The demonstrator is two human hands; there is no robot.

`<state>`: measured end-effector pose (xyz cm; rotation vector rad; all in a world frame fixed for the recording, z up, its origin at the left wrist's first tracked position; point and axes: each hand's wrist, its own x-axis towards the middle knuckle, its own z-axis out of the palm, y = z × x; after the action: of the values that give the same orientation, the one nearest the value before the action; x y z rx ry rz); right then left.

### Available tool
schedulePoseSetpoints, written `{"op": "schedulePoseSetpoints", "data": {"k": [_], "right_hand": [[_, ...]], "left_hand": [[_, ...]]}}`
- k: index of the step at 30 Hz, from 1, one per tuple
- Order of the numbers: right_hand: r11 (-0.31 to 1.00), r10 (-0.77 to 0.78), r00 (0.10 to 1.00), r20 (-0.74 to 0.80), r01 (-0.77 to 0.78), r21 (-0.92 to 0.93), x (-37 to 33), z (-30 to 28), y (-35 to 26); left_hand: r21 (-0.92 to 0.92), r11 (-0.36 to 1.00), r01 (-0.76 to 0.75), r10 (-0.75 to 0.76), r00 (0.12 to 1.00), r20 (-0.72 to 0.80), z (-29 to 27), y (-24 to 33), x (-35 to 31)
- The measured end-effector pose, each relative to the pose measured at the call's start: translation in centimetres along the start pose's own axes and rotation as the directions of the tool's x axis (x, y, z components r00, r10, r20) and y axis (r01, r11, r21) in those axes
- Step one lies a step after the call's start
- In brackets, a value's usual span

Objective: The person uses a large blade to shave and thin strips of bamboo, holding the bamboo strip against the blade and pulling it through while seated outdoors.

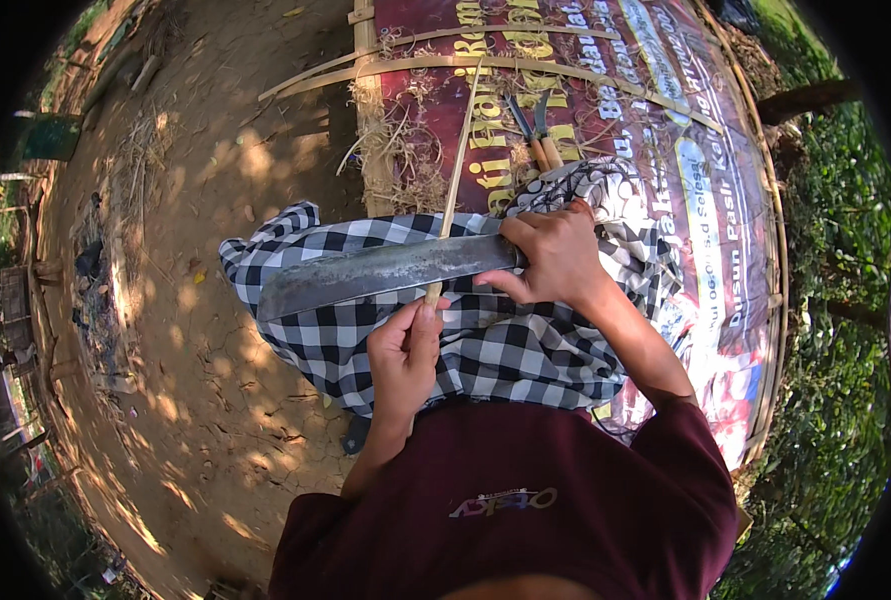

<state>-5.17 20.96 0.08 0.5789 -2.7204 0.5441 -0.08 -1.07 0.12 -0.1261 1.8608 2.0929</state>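
Left hand [403, 352]: we find thumb and fingers pinched on the near end of the bamboo strip [459, 150].
Right hand [557, 258]: we find the fingers wrapped around the handle of the machete [365, 274], thumb stretched out near the blade's base.
Bamboo strip: it runs away from the left fingertips, under the blade, toward the bamboo slats [525, 62] far beyond both hands; we cannot tell whether its tip touches them.
Machete blade: it lies across the strip just beyond the left fingertips, its tip out to their left. We cannot confirm contact.
Checked cloth [525, 352]: black and white, spread beneath and around both hands.
Knives [543, 138]: a pair with wooden handles, just beyond the right fingers.
Shavings [405, 152]: curled, well beyond the left fingers, on the printed banner [590, 95].
Cut risk: we judge the left fingertips exposed; a blade slipping along the strip toward them could cut, with the bare right thumb also at hazard.
Strip risk: too deep a bite, or a weak pinch, could snap or twist it.
Cloth risk: a low stroke could nick the fabric.
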Motion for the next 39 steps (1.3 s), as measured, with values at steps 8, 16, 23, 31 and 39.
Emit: {"op": "schedulePoseSetpoints", "data": {"k": [8,16,23,31,39], "right_hand": [[0.989,-0.139,0.99,-0.037,0.137,-0.05,-0.1,-0.9,-1.3],[0.989,0.148,0.989,0.017,-0.148,-0.016,-0.7,0.0,0.2],[0.998,-0.047,0.999,-0.006,0.047,0.04,-1.4,1.2,-0.7],[0.997,-0.005,0.988,-0.153,-0.006,-0.071,0.1,0.9,0.3],[0.999,-0.025,0.998,-0.052,0.024,-0.034,0.0,1.7,0.2]], "left_hand": [[0.173,0.972,-0.157,0.159,0.987,0.004,1.6,-1.5,-0.9],[0.169,0.985,-0.032,0.04,0.998,-0.043,0.7,-1.2,-0.7],[0.202,0.958,-0.204,0.208,0.978,0.004,0.0,-2.0,0.4],[0.2,0.966,-0.163,0.176,0.983,-0.049,1.4,0.6,1.8],[0.135,0.98,-0.144,0.139,0.989,0.044,-0.2,-0.3,1.4]]}}
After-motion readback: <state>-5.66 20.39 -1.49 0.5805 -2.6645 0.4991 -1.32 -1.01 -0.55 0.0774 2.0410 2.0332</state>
